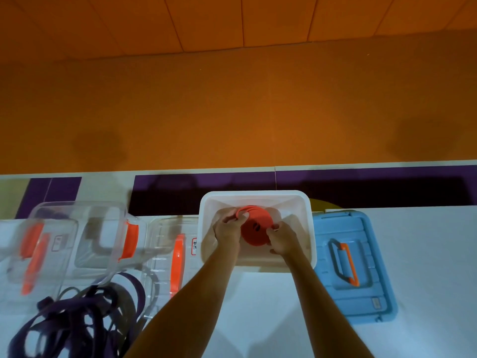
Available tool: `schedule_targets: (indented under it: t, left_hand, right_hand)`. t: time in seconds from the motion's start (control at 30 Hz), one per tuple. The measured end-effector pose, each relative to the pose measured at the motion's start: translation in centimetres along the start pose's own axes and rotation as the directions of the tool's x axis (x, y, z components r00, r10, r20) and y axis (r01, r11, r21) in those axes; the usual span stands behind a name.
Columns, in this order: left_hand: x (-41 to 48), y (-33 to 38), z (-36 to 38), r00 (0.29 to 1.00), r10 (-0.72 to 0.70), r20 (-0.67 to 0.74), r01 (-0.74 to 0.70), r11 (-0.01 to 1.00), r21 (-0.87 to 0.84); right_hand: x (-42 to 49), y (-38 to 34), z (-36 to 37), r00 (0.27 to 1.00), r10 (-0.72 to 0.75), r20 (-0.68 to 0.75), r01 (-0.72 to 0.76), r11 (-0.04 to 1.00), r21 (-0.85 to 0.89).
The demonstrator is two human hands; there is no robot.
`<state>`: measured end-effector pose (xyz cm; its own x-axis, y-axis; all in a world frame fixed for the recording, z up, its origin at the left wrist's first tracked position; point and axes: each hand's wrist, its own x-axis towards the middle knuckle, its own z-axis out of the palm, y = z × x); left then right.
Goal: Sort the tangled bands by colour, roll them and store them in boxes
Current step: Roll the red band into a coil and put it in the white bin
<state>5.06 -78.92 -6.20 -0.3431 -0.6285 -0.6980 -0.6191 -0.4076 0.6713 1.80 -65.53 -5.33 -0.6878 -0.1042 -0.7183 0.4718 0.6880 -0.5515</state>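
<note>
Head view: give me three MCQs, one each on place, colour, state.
1. Where is the rolled red band? A in the white box; B on the floor; C on the bare tabletop.
2. What colour are the tangled bands at lower left? A green; B purple; C yellow.
3. How do the left hand and right hand stand to the roll? A both grip it; B only one touches it; C both hover clear of it.

Answers: 1 A, the roll sits inside the box walls. 2 B, the loops are dark purple. 3 A, fingers of both hands curl on the roll's rim.
</note>
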Motion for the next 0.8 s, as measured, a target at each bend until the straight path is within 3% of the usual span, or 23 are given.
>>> schedule_targets:
  t: [0.13,0.3,0.5,0.7,0.8]
  left_hand:
    - [0.6,-0.3,0.3,1.000,0.012,0.010,-0.013,0.998,0.061]
    - [0.8,-0.3,0.4,0.990,-0.136,-0.039,0.137,0.990,0.035]
    - [-0.3,-1.1,-0.5,0.954,-0.300,0.001,0.299,0.951,-0.083]
    - [-1.0,-0.9,-0.9,0.968,-0.250,0.030,0.251,0.966,-0.058]
    - [-1.8,-0.3,-1.5,0.991,-0.097,0.089,0.080,0.981,0.178]
  right_hand:
    - [0.0,-0.5,-0.1,0.998,0.010,0.061,-0.007,0.999,-0.047]
    - [-0.3,-0.4,-0.4,0.992,-0.031,0.121,0.048,0.990,-0.134]
    - [-1.5,1.1,0.2,0.989,0.028,0.145,0.000,0.983,-0.186]
    - [-2.3,2.4,0.7,0.996,-0.063,0.062,0.078,0.955,-0.286]
    - [-3.2,2.3,0.1,0.988,-0.148,0.036,0.151,0.912,-0.380]
